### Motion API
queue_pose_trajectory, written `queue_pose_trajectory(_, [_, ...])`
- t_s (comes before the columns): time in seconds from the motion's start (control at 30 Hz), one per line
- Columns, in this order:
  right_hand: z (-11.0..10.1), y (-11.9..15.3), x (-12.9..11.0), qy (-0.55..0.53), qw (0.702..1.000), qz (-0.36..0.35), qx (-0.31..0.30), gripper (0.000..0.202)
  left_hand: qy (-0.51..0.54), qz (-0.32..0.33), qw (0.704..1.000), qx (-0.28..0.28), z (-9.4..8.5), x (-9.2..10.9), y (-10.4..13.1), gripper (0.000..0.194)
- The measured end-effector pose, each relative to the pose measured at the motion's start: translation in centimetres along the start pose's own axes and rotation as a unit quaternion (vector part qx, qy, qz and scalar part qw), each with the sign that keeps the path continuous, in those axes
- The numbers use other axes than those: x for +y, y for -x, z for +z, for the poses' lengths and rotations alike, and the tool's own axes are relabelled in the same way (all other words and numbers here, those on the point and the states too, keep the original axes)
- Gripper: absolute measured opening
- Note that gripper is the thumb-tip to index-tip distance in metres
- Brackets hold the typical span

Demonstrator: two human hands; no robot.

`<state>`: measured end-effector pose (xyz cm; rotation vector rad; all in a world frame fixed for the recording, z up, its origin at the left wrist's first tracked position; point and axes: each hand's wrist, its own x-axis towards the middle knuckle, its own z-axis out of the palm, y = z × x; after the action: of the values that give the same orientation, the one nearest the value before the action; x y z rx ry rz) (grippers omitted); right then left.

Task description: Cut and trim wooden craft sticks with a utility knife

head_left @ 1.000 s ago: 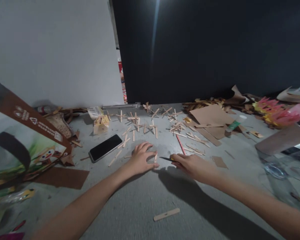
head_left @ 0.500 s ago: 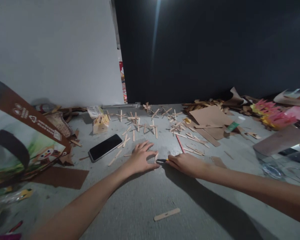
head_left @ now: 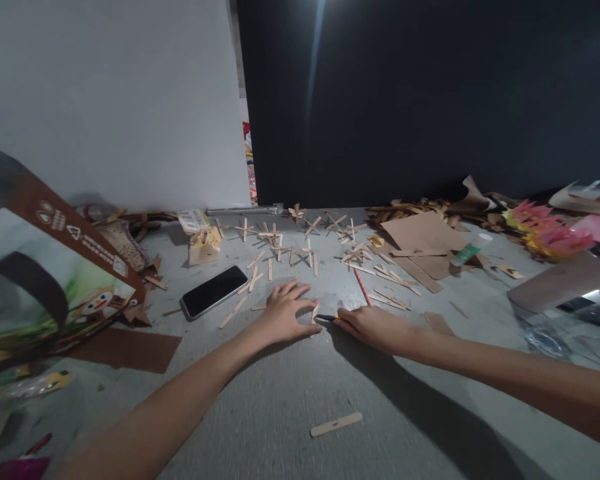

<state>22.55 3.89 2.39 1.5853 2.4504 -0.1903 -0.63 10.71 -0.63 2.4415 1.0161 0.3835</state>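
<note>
My left hand [head_left: 285, 313] rests on the grey tabletop. Its thumb and index finger pin a short wooden craft stick [head_left: 315, 313] at its two ends, while the other fingers spread outward. From the right, my right hand [head_left: 373, 327] grips a craft knife [head_left: 326, 318] with a dark blade and a bit of yellow at the grip. The blade tip meets the stick between my left thumb and index finger; most of the handle is hidden in my fist. Nearer to me lies a loose craft stick [head_left: 336, 425] with a dark mark at its middle.
Beyond my hands lie several crossed-stick pieces [head_left: 307, 250] and loose sticks [head_left: 390, 300]. A phone [head_left: 214, 292] is left of them, near a large printed bag [head_left: 80, 267]. At right are cardboard sheets [head_left: 415, 233], a glue stick [head_left: 473, 249] and pink-yellow paper flowers [head_left: 545, 227].
The view has shifted slightly, so the scene sits a little further right. Both hands keep their hold, and the blade stays at the stick.
</note>
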Motion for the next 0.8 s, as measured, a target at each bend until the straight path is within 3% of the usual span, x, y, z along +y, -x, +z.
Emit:
queue_pose_trajectory(0.5, [0.19, -0.12, 0.06, -0.004, 1.0, -0.009, -0.008, 0.037, -0.009, 0.004, 1.0, 0.001, 0.25, -0.33, -0.07, 0.054])
queue_pose_trajectory(0.8, [-0.17, -0.32, -0.18, 0.069, 0.997, -0.017, -0.011, 0.042, -0.012, 0.004, 1.0, -0.006, 0.09, -0.23, 0.02, 0.055])
